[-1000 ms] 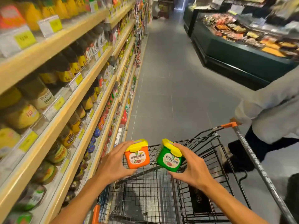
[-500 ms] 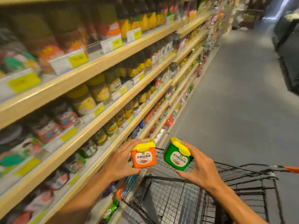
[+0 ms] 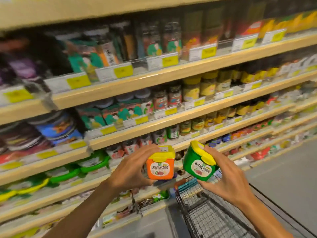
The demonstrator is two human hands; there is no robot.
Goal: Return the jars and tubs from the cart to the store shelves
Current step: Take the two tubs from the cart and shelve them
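My left hand (image 3: 132, 167) grips an orange tub (image 3: 160, 166) with a yellow lid, held upright in front of the shelves. My right hand (image 3: 226, 176) grips a green tub (image 3: 199, 164) with a yellow lid, tilted to the left. The two tubs are close together but apart, above the front end of the wire cart (image 3: 211, 215). Both are held at about the height of the lower shelves (image 3: 120, 138), which are blurred.
Wooden shelves with yellow price tags fill the view, packed with jars (image 3: 190, 90) and sauce packets. Green and yellow tubs (image 3: 68, 174) lie on a lower shelf at left. The grey aisle floor (image 3: 283, 169) opens to the right of the cart.
My view has swung left from the aisle to face the shelves squarely. Both hands stay on their tubs and have lifted slightly toward the shelving.
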